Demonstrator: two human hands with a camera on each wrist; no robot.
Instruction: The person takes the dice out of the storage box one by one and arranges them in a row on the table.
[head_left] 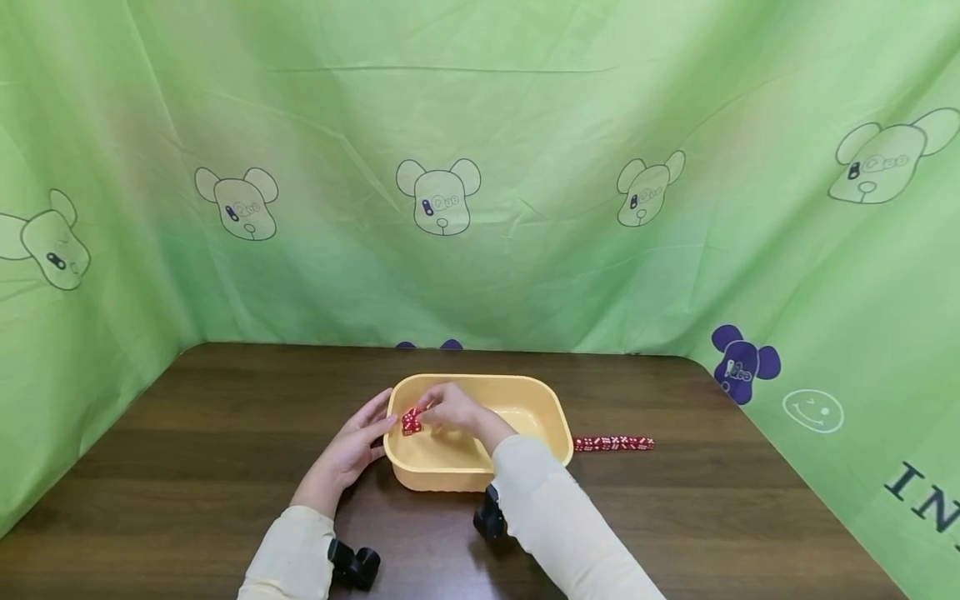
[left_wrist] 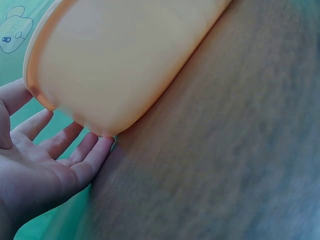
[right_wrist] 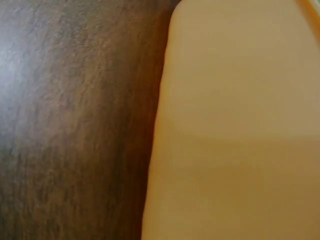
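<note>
A yellow plastic basin (head_left: 480, 479) stands on the table, and its outer wall (left_wrist: 125, 65) shows large in the left wrist view. My left hand (head_left: 352, 450) is at its left end, fingers (left_wrist: 97, 152) fairly straight, fingertips touching the outside wall and thumb at the rim. Inside the basin, my right hand (head_left: 453, 408) reaches to the left end and pinches at red dice (head_left: 411, 422) with white dots. The fingers partly cover these dice, so which one is held is hard to see. The right wrist view shows only the basin's side (right_wrist: 235, 100) and the table.
A row of several red dice (head_left: 613, 443) lies on the brown wooden table (head_left: 712, 500), just right of the basin. A green cloth (head_left: 442, 283) printed with bear heads hangs behind and at both sides. Black cameras (head_left: 354, 565) are strapped at both wrists.
</note>
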